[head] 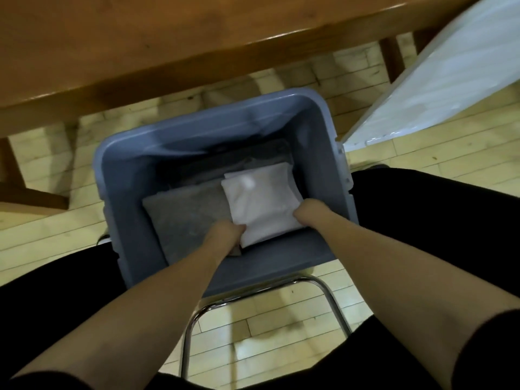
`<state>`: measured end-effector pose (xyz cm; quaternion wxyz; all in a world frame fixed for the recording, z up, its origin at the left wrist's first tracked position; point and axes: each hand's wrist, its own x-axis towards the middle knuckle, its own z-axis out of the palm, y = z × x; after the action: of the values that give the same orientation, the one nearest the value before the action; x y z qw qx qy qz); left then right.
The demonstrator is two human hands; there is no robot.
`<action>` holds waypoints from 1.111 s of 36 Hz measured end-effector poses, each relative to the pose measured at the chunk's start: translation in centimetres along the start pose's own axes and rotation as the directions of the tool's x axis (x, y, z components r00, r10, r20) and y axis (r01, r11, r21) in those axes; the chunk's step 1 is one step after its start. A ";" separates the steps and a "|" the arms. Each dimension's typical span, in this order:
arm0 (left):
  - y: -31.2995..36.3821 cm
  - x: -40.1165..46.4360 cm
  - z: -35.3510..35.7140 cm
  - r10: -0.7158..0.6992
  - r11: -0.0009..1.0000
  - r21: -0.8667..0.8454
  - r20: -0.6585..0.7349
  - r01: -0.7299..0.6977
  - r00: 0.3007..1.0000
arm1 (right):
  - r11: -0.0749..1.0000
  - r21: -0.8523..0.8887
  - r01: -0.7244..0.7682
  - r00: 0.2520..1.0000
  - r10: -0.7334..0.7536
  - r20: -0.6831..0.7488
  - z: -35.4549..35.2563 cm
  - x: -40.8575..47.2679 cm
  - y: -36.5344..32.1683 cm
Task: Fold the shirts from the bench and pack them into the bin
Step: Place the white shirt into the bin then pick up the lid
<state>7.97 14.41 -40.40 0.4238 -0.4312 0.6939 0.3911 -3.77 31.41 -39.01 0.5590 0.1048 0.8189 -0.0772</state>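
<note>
Both hands grip a folded white shirt (260, 204) inside the blue-grey plastic bin (126, 175).

Left hand (225, 235) and right hand (306, 212) clutch its near edge; folded grey shirt (185, 212) at 9 o'clock, brown wooden bench (140, 46) at 12.

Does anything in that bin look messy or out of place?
Nothing stands out. Both hands, left and right, hold a neatly folded white shirt inside the blue bin, beside a folded grey shirt. It lies slightly askew.
</note>
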 end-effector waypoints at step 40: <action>36.9 -16.9 1.3 0.811 0.583 0.428 -0.257 -0.691 0.525 | 0.768 0.000 0.640 0.335 -0.279 -0.900 -29.0 -9.0 10.0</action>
<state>-21.47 32.02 -18.65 0.1029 -0.0968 0.9327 0.3318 -24.05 47.40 -20.18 -0.0044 -0.0131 0.9478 -0.3186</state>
